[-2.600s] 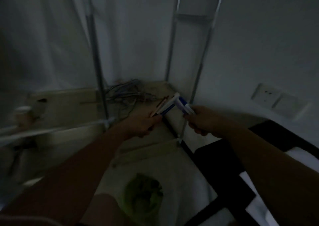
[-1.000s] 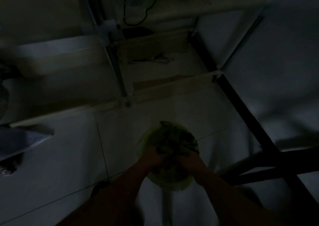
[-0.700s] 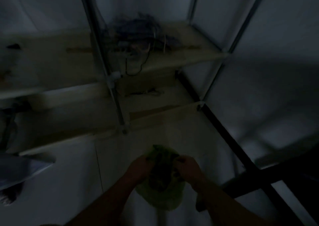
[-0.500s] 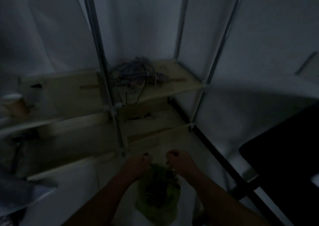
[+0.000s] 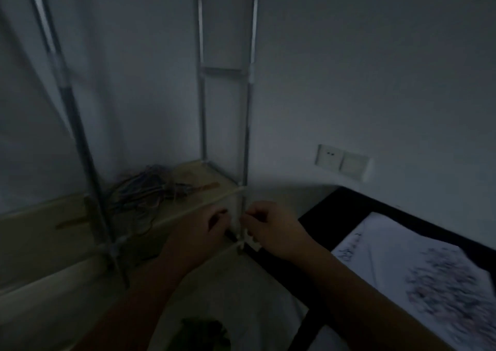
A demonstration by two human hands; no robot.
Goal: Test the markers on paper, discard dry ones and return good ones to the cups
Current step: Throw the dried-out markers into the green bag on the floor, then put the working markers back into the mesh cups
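I have both hands raised before the rack post (image 5: 244, 189). My right hand (image 5: 273, 230) pinches a pale marker (image 5: 251, 239); my left hand (image 5: 200, 232) is curled, contents unclear. The paper (image 5: 418, 273) lies right of the post, nearer my right hand.

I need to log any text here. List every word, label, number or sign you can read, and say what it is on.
No text can be read.
Paper: dark scribbles and marker strokes, blurred, no legible words.
Wall socket: no visible marking.
Object in right hand: too dark and small to show any label.
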